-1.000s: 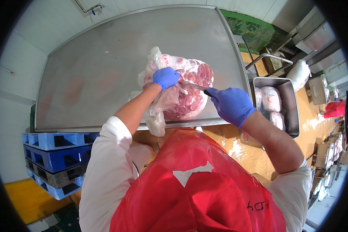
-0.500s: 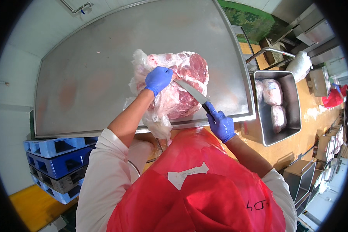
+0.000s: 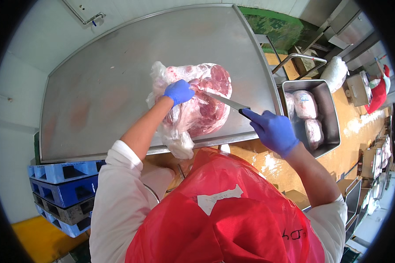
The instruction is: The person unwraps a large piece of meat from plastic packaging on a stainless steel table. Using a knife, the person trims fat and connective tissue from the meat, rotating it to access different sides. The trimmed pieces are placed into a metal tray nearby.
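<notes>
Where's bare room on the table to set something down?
The steel table is mostly bare between the meat and the left and far rims. Crowded at the meat: plastic wrap, left hand, knife in right hand.

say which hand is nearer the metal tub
Right: the right hand, holding the knife, is just left of the metal tub; the left hand is farther left, on the meat.
</notes>
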A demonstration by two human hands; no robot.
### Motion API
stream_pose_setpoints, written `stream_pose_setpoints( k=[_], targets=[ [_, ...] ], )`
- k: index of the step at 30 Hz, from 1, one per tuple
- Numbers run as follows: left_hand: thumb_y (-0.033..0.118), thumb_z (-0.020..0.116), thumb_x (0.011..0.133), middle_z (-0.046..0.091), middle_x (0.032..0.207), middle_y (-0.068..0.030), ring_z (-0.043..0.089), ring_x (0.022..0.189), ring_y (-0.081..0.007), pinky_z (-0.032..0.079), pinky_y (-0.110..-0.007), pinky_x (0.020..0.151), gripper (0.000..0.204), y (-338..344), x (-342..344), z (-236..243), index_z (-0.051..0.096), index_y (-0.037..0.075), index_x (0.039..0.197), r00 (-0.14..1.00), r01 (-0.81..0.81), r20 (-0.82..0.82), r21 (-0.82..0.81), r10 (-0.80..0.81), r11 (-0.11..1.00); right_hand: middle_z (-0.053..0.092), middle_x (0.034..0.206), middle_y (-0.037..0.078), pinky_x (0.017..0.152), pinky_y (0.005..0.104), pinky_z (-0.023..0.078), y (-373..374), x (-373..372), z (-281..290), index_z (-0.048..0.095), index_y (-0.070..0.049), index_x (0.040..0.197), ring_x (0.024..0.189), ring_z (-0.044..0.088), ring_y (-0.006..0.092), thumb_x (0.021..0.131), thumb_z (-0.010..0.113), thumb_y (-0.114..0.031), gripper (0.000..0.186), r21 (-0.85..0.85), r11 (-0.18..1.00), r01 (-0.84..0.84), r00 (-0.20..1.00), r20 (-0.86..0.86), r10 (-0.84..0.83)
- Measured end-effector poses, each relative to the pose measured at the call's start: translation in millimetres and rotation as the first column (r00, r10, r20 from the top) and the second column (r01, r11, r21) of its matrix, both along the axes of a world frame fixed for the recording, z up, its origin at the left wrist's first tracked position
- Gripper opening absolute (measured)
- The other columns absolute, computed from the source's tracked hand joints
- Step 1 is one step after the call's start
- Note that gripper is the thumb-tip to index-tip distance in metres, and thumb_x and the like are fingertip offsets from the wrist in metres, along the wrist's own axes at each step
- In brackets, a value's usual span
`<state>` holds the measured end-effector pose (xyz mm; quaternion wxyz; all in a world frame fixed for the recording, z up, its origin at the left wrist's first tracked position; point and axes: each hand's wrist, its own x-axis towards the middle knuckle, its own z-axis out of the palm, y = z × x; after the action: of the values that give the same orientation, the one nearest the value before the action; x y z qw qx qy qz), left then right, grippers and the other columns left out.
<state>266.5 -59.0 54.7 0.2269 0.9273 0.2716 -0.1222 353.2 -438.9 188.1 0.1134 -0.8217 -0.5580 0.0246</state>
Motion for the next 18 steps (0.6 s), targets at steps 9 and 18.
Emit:
stream_pose_setpoints(
  k=[9,18],
  targets=[
    [0.041,0.06,0.09,0.075,0.089,-0.0186,0.074,0.085,-0.0411,0.059,-0.052,0.078,0.035,-32.9,-21.7,-12.3,0.078,0.011,0.091,0.908,-0.089,0.419,0.173,0.008,0.981,0.075,0.081,0.017,0.068,0.0507,0.059,124.3,-8.1,64.9,0.071,-0.014,0.121,0.076,0.075,0.0367,0.096,0.062,-0.016,0.026,-0.352,0.924,-0.145,0.975,0.107,0.194],
    [0.04,0.064,0.09,0.072,0.083,-0.0186,0.071,0.079,-0.0415,0.054,-0.052,0.072,0.032,-55.2,-11.0,-1.9,0.074,0.011,0.084,0.882,-0.252,0.409,-0.014,0.236,0.968,0.071,0.078,0.019,0.062,0.0526,0.057,59.1,1.1,-24.9,0.062,-0.022,0.143,0.069,0.072,0.0397,0.102,0.063,-0.025,0.041,-0.16,0.986,0.044,0.995,-0.08,-0.057]
  ],
)
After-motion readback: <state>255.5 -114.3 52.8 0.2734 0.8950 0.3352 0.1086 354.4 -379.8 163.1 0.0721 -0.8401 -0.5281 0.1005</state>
